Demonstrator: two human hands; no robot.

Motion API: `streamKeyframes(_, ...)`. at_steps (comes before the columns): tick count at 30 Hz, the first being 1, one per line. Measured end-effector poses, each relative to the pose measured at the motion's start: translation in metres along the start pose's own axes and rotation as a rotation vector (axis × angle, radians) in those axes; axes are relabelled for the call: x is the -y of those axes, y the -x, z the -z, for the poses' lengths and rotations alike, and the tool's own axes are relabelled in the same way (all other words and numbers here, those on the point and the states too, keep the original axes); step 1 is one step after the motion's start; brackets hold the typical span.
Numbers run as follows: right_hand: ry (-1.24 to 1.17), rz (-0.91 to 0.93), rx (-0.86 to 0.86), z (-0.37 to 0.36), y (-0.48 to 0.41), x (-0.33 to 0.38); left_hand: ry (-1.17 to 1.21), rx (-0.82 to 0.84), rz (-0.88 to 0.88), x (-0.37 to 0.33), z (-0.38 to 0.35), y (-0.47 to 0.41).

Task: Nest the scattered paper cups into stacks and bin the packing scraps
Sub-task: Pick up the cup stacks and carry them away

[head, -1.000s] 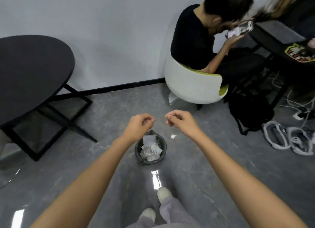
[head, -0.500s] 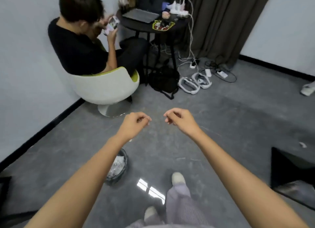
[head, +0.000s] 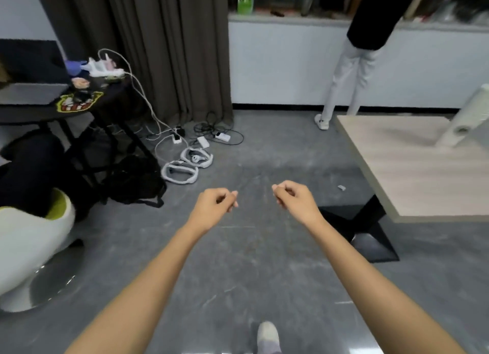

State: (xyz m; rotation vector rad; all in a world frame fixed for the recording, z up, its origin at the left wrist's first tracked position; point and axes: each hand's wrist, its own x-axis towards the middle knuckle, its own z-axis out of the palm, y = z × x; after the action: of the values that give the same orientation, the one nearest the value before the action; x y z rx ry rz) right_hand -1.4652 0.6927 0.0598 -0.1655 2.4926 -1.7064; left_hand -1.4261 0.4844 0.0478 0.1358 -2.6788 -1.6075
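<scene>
Here, left hand (head: pixel 214 208) and right hand (head: pixel 297 201) out over the grey floor (head: pixel 251 263), fingers (head: pixel 229 196) curled narrow against thumbs, nothing seen held, white roll (head: pixel 461 127) on the table (head: pixel 407 176).

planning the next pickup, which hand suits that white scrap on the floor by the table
Right: the right hand is nearer the scrap, on its own side; the left hand would likely cross over.
</scene>
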Motion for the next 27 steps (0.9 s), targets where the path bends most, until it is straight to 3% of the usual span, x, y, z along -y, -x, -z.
streamKeyframes(9, -0.114, -0.092, -0.224, 0.174, -0.074, -0.047, 0.054, 0.182, -0.142, -0.089, -0.127, -0.159)
streamKeyframes(27, -0.148, -0.322, -0.632, 0.332, -0.232, -0.119, 0.01, 0.66, -0.321, -0.187, -0.325, -0.44)
